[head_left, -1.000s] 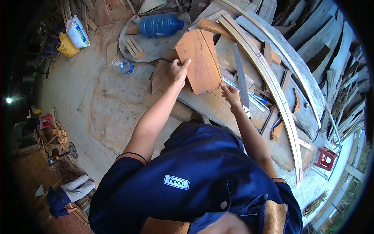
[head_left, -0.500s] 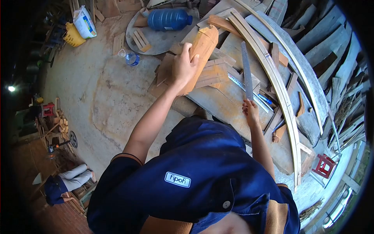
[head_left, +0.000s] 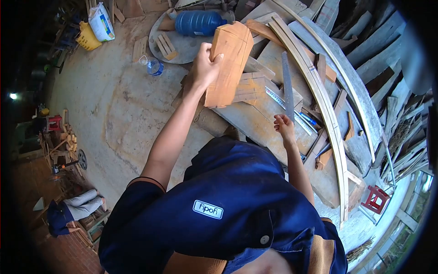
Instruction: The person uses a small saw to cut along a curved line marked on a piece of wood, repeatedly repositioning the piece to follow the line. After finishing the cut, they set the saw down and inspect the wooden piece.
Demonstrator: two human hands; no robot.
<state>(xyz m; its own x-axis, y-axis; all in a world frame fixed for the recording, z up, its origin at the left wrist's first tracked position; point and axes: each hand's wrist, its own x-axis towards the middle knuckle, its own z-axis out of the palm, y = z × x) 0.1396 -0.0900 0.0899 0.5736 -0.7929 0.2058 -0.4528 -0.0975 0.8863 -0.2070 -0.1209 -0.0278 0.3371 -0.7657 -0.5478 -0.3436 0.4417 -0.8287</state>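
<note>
My left hand [head_left: 206, 68] grips a thick orange-brown wooden block [head_left: 230, 61] by its left edge, holding it raised and tilted over the bench. Pencil-like lines and a chipped corner show on its face. My right hand [head_left: 284, 127] is at the lower end of a long grey tapered metal blade [head_left: 288, 84], fingers loosely curled and apart, with nothing visible between them. That blade lies on the bench [head_left: 255, 118]. Close by are a steel ruler [head_left: 276, 97] and a blue pen-like tool [head_left: 309, 119]. A marked flat board [head_left: 250, 89] sits behind the block.
Long curved wooden strips [head_left: 326, 86] arch across the bench's right side. Beyond them lean stacked planks [head_left: 383, 50]. A blue water jug [head_left: 196, 23] lies on a round slab at the back. A red stool [head_left: 376, 199] stands right; another person [head_left: 68, 212] is far left.
The wooden block has turned, showing more of its broad face, and moved slightly left with my left hand. My right hand has shifted left and let go of the blade's end.
</note>
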